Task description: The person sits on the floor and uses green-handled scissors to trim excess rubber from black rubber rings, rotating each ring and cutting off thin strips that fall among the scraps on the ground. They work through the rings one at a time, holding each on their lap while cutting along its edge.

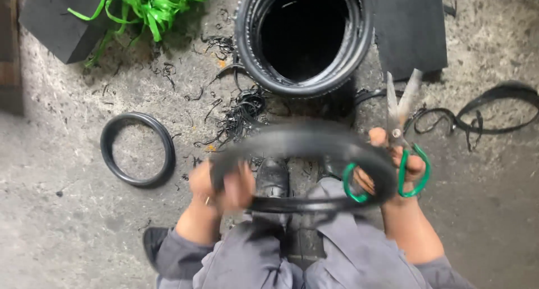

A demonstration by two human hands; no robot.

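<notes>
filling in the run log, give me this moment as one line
left hand: grips black rubber ring | right hand: holds green-handled scissors, blades open, also on ring | floor: smaller ring, tyre, rubber scraps

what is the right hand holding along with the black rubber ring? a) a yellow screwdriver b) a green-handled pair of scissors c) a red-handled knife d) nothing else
b: the right hand has its fingers through the green loops of the green-handled metal scissors, blades open and pointing up, while also gripping the blurred black rubber ring.
</notes>
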